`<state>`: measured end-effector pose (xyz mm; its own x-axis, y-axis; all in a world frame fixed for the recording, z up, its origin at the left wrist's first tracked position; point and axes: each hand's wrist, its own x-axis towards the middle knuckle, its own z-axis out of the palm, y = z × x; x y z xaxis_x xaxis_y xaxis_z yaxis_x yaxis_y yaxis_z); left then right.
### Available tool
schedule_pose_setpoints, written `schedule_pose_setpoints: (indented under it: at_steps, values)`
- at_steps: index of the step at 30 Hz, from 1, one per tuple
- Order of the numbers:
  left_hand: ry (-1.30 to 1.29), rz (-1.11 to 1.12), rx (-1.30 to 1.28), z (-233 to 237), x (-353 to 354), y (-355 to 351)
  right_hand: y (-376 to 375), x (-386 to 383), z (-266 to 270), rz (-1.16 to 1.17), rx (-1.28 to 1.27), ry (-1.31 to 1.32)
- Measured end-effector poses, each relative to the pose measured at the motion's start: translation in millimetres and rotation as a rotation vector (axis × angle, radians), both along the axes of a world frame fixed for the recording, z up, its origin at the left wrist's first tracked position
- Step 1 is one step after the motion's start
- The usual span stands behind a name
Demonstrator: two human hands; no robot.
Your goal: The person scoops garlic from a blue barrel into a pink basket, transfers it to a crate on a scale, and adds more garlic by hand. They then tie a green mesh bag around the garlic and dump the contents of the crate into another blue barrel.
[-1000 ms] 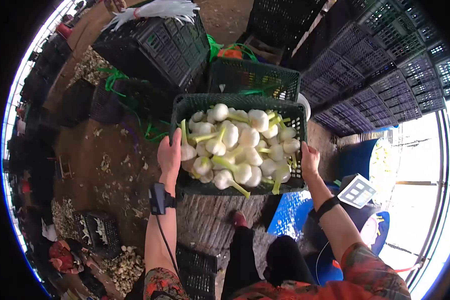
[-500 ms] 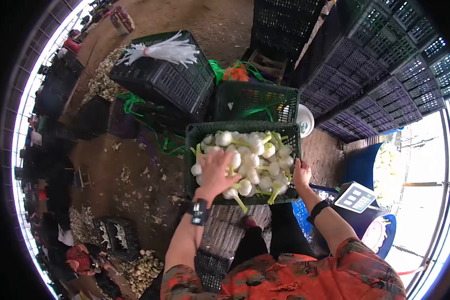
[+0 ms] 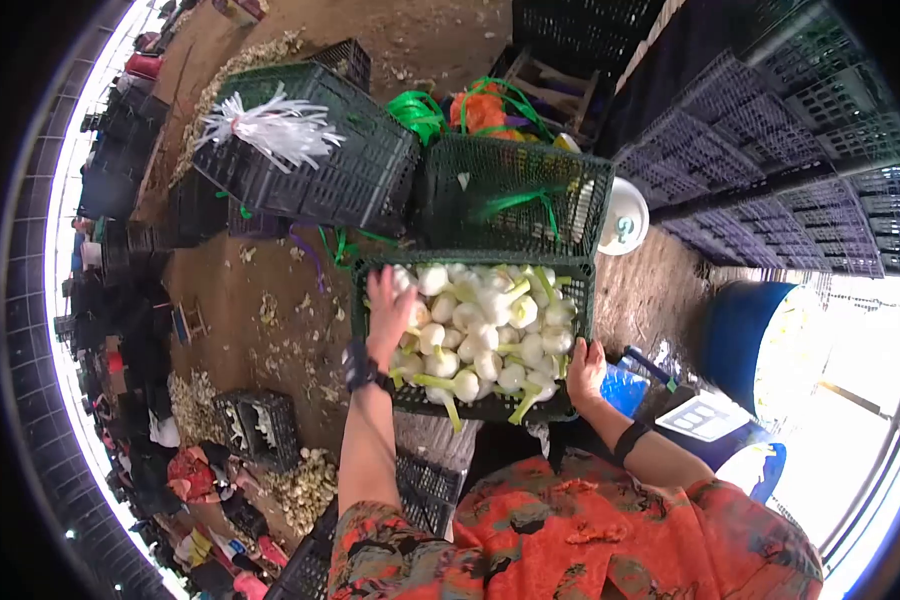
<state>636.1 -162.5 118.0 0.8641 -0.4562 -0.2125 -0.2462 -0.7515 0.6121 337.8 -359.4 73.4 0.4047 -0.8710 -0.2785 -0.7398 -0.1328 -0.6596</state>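
A dark green plastic crate (image 3: 471, 407) stands in front of me, filled with several white garlic bulbs (image 3: 490, 335) with green stems. My left hand (image 3: 387, 312) lies flat on the bulbs at the crate's far left corner, fingers spread. My right hand (image 3: 584, 371) grips the crate's near right rim. A black band sits on each wrist.
An empty green crate (image 3: 510, 195) stands just behind the full one, a black crate (image 3: 310, 165) with white plastic strips (image 3: 270, 128) to its left. Stacked dark crates (image 3: 770, 130) fill the right. A blue barrel (image 3: 745, 330) and a scale (image 3: 705, 415) are at right. Garlic scraps litter the dirt floor.
My left hand has moved from the crate's left rim onto the bulbs and slid to the far left corner. The crate has come lower and nearer to the floor.
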Motion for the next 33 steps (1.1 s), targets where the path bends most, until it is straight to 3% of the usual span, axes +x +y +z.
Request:
schedule_pose_setpoints:
  at_steps: [2, 3, 4, 5, 6, 8, 10, 11, 12, 14, 16, 18, 20, 23, 26, 30, 32, 33]
  values:
    - [-0.231, 0.06, -0.032, 41, -37, 12, -2, -4, -1, -0.023, 0.066, -0.056]
    - [-0.147, -0.016, 0.039, 42, -55, 32, 0, -6, -8, -0.04, -0.002, -0.048]
    - [-0.057, -0.177, -0.015, 41, -81, 46, 2, -8, -13, -0.054, -0.079, -0.04]
    - [0.024, -0.339, -0.077, 41, -103, 58, -3, -4, 5, -0.055, 0.038, -0.016]
    - [-0.147, -0.533, 0.148, 65, -123, 51, -8, -3, 7, -0.04, 0.139, 0.004]
    - [-0.094, -0.521, 0.155, 65, -137, 55, -4, -7, -8, -0.058, 0.036, 0.012]
    - [-0.147, -0.614, 0.081, 36, -114, 69, -11, -9, 16, 0.027, 0.101, 0.142]
    - [-0.197, -0.675, 0.031, 22, -110, 76, -9, -10, 30, 0.097, -0.059, 0.163]
    - [-0.203, -0.673, 0.0, 23, -112, 73, 8, -16, 33, 0.04, -0.56, 0.042]
    - [-0.178, -0.638, -0.046, 37, -117, 68, 33, -22, 83, 0.251, -0.304, -0.08]
    - [-0.243, -0.626, -0.016, 37, -129, 73, 62, -27, 82, 0.594, 0.046, -0.02]
    - [-0.197, -0.551, -0.097, 20, -136, 79, 94, -25, 71, 0.684, -0.085, 0.206]
    - [-0.231, -0.548, -0.08, 27, -130, 78, 90, -21, 46, 0.69, -0.166, 0.078]
    - [-0.123, -0.468, -0.228, 12, -125, 81, 81, -16, 50, 0.702, 0.01, 0.091]
    - [-0.187, -0.499, -0.34, -9, -123, 88, 70, -14, 56, 0.633, 0.13, 0.199]
    - [-0.125, -0.27, -0.35, 19, -102, 79, 66, 11, 98, 0.308, -0.11, 0.133]
    - [-0.084, -0.369, -0.298, 25, -89, 77, 50, 19, 93, 0.305, -0.082, 0.034]
    - [-0.097, -0.36, -0.288, 30, -85, 78, 41, 28, 100, 0.406, -0.051, 0.13]
